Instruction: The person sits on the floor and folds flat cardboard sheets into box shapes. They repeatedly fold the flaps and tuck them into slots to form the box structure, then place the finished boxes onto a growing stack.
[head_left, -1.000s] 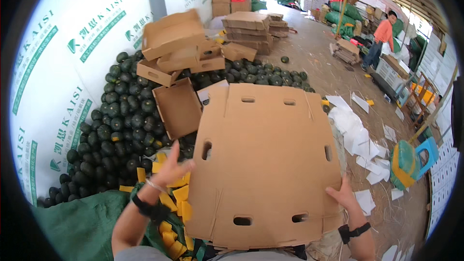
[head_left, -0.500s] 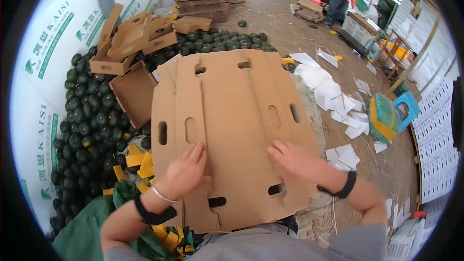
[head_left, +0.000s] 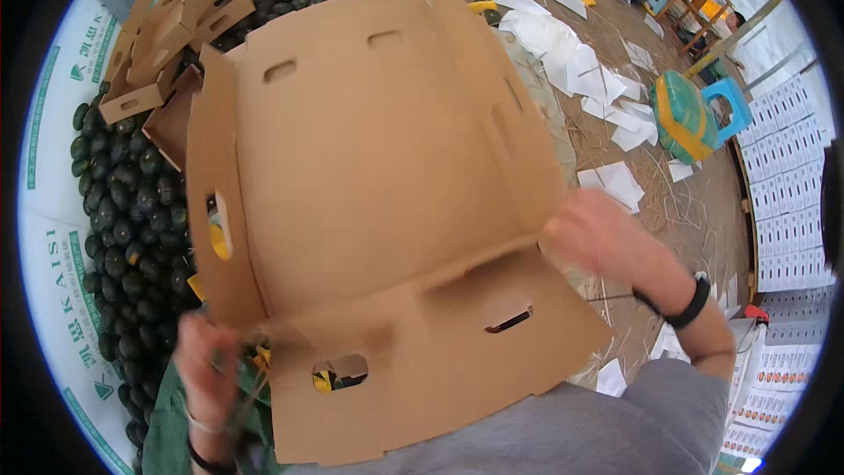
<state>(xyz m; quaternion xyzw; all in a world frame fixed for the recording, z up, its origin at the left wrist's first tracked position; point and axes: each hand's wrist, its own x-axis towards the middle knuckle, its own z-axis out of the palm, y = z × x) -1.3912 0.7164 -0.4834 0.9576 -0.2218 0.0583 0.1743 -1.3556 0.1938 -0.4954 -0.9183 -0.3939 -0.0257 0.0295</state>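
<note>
A brown cardboard box, partly folded, lies in front of me. Its left side wall stands up, and the right side is also partly raised. The near flap, with two hand holes, slopes down toward my body. At the near right corner my right hand is closed, its fingers curled at the edge of the box. Beside the near left corner is my left hand, smeared by motion, so its grip cannot be made out.
Dark green squashes are heaped at the left, with open cardboard trays on top. White paper sheets litter the floor at the right. A taped green bundle stands beside a blue plastic stool. Printed white cartons are stacked at the far right.
My hands have moved apart from the flat cardboard's middle to its near corners. The side panels have swung up and outward, showing the inside, and the near flap has opened toward me.
</note>
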